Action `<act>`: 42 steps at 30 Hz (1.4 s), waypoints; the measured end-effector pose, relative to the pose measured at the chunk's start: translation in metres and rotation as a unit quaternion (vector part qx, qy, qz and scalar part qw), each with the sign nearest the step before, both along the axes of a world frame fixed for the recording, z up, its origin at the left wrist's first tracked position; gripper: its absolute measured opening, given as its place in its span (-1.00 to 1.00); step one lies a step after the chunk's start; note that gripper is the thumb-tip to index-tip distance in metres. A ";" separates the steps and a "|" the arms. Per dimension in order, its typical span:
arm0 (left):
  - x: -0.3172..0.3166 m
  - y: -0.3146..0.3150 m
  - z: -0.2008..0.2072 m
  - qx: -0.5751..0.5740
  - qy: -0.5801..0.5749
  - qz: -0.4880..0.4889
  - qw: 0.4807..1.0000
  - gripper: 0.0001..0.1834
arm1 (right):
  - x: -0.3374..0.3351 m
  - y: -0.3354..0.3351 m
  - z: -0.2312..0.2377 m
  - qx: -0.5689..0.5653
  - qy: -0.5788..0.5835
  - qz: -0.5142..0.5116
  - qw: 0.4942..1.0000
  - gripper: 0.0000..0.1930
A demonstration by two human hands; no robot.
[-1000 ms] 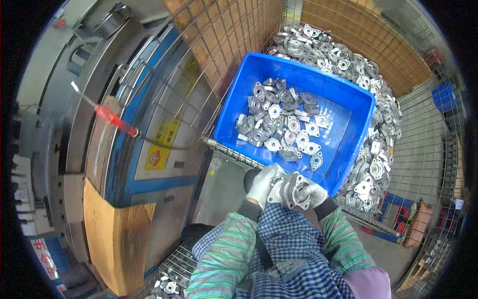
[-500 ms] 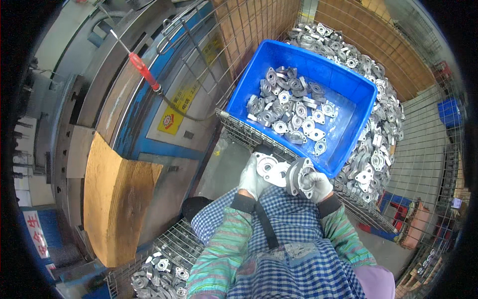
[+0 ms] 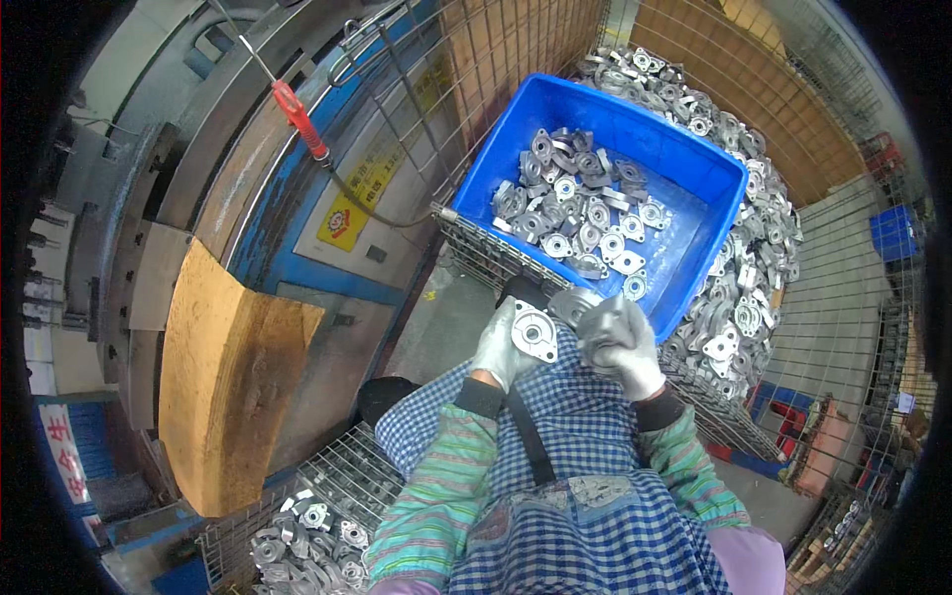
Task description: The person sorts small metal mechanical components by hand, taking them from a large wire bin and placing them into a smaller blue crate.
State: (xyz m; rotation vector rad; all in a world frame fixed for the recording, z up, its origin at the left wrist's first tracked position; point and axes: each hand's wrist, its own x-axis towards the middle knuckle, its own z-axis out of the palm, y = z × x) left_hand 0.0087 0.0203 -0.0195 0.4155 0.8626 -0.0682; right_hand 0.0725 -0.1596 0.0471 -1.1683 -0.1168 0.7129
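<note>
My gloved left hand (image 3: pixel 499 347) grips a silver metal flange casting (image 3: pixel 535 332), its round bore and flat face turned up. Beside it, my gloved right hand (image 3: pixel 633 359) is closed around a few similar grey metal castings (image 3: pixel 603 332), which are smeared by motion. Both hands are over my lap, just in front of the near wall of a blue plastic bin (image 3: pixel 699 268). Inside that bin, a pile of the same flange castings (image 3: pixel 585 213) covers the left and middle of the floor.
A wire cage (image 3: pixel 496 248) heaped with castings (image 3: pixel 754 268) surrounds the bin. To the left stand a blue-edged machine, a wooden board (image 3: pixel 233 397) and a red-handled air gun (image 3: pixel 297 117) on a hose. More castings (image 3: pixel 307 545) fill a wire basket at lower left.
Two castings showed at my left hand; now one does. My right hand has risen slightly toward the bin with its castings, turning them. The view has shifted a little.
</note>
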 end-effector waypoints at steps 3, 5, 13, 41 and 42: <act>0.001 -0.005 0.006 -0.019 -0.030 0.012 0.999 -0.57 | -0.020 0.019 0.003 -0.224 -0.356 0.027 0.907 -0.42; 0.002 -0.006 0.011 0.029 -0.068 -0.021 0.997 -0.52 | -0.027 0.016 -0.011 -0.176 -0.481 0.090 0.855 -0.49; -0.014 -0.008 -0.016 -0.037 -0.117 -0.016 0.992 -0.54 | -0.053 0.024 -0.012 -0.109 -0.462 0.218 0.853 -0.49; -0.013 0.001 -0.018 0.027 -0.024 -0.026 0.999 -0.52 | -0.005 -0.024 -0.069 0.163 0.401 -0.015 0.902 -0.60; -0.013 0.002 -0.019 0.021 -0.029 -0.024 0.999 -0.51 | -0.005 -0.025 -0.070 0.186 0.380 -0.008 0.906 -0.60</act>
